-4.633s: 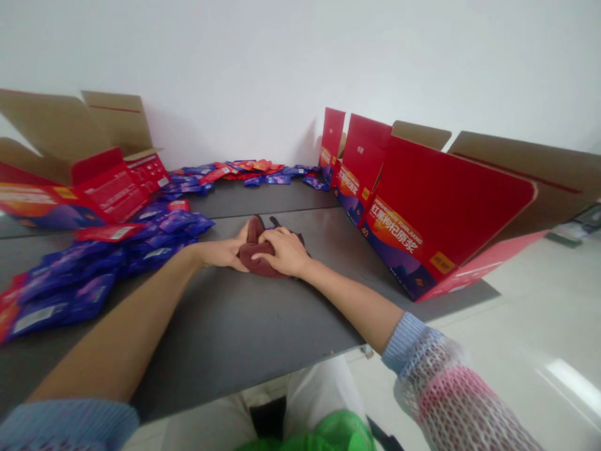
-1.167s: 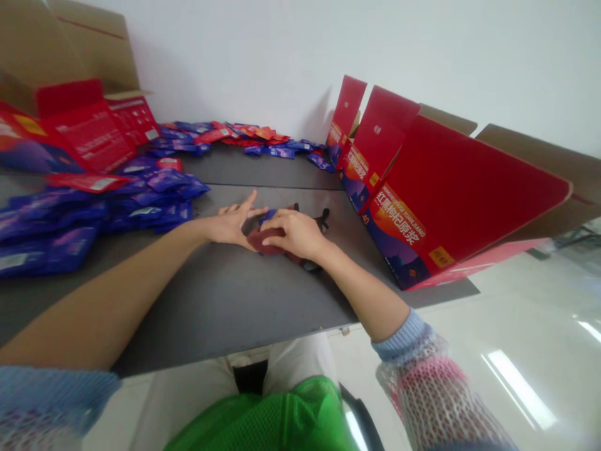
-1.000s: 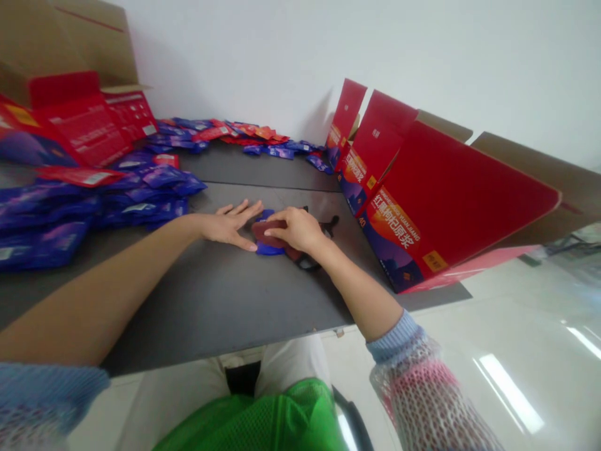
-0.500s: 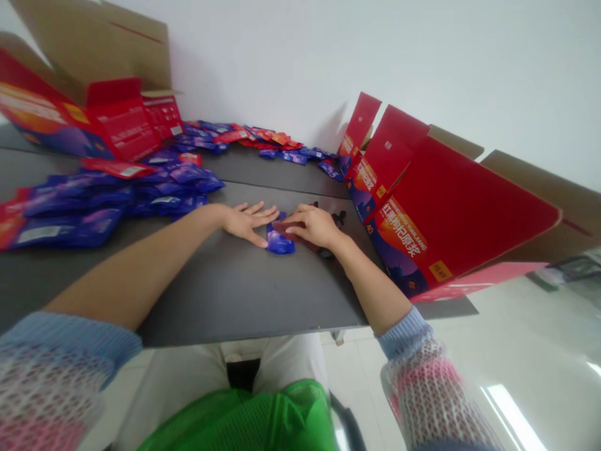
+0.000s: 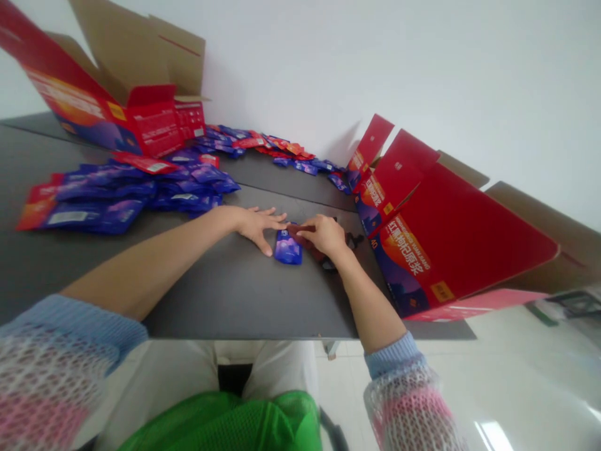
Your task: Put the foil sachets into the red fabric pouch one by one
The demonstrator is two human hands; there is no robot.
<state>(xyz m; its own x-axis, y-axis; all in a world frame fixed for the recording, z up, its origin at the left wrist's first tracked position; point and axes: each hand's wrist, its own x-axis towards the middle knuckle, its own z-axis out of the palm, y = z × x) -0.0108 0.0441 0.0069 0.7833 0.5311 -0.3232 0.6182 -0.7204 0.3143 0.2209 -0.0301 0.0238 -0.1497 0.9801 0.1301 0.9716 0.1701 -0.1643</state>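
Note:
My left hand (image 5: 257,223) lies flat on the grey table (image 5: 216,294), fingers spread, just left of a blue sachet (image 5: 288,248). The sachet rests on the table between both hands. My right hand (image 5: 323,234) is curled over a dark red cloth (image 5: 300,230), its fingertips pinching the cloth at the sachet's top edge. A dark strap or cord (image 5: 353,239) shows beyond the right wrist.
A heap of blue and red sachets (image 5: 117,194) covers the table's left side, with more (image 5: 277,147) along the wall. An open red carton (image 5: 113,106) stands at the back left. Open red cartons (image 5: 436,244) line the right edge.
The blue sachet has come out from under the cloth and lies in the open. My left hand has let go of the cloth and flattened. The view has swung left.

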